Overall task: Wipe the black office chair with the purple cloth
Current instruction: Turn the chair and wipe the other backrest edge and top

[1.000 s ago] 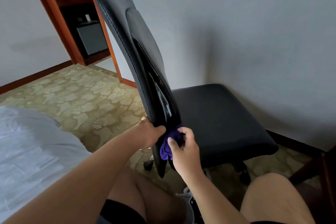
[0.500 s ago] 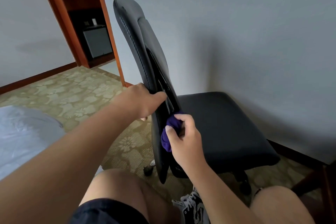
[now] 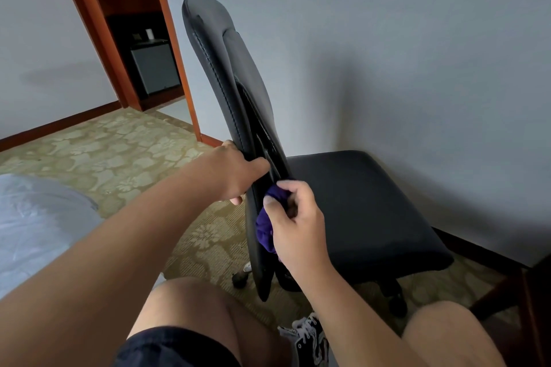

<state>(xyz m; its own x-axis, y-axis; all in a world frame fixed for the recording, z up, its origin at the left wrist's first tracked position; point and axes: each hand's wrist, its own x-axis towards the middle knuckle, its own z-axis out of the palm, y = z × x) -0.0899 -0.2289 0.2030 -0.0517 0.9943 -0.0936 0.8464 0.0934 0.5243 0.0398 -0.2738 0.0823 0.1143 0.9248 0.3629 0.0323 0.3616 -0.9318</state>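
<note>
My left hand [image 3: 235, 173] has slid higher up the black office chair [image 3: 214, 53], gripping its backrest edge; my right hand [image 3: 298, 223] pinches the bunched purple cloth [image 3: 264, 231] against it.

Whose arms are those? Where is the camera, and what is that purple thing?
There is no machine here. The camera sits on a person's head and looks down, so you see their own arms and knees. The left hand grips the edge of the black office chair at its backrest. The right hand holds a bunched purple cloth against the lower backrest, for wiping. A bed shows at the left, and patterned carpet covers the floor.
</note>
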